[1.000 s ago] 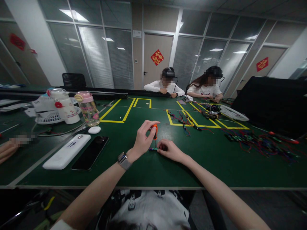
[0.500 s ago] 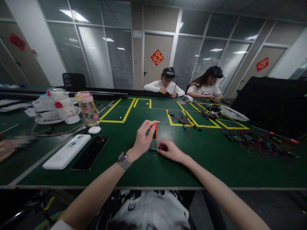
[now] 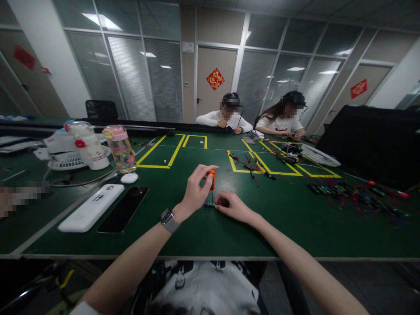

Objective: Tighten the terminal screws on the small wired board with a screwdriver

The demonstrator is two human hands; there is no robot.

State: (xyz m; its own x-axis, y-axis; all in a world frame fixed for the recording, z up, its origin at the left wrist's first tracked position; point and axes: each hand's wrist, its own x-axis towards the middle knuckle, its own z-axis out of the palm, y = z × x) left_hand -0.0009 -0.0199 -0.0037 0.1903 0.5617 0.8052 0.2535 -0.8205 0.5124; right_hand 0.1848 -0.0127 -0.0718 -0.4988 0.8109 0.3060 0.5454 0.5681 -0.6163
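Upright in my left hand point(image 3: 197, 186) is a screwdriver point(image 3: 212, 180) with an orange and black handle. Fingers and thumb close round the handle, and the forefinger stretches over its top. The shaft points down onto a small green circuit board point(image 3: 209, 204) lying on the table. My right hand point(image 3: 231, 205) pinches the right end of that board between thumb and fingers, resting low on the green surface. Part of the board is hidden behind the right fingertips.
Left of my hands lie a black phone point(image 3: 124, 210), a white power bank point(image 3: 92, 208) and a white earbud case point(image 3: 129, 178). Bottles point(image 3: 120, 148) stand behind them. Wired boards point(image 3: 357, 194) are heaped at right, near a white basket point(image 3: 320, 155). Two people sit opposite.
The left fingers have shifted slightly on the screwdriver handle, showing more of its orange top. The right hand and the board stay where they were.
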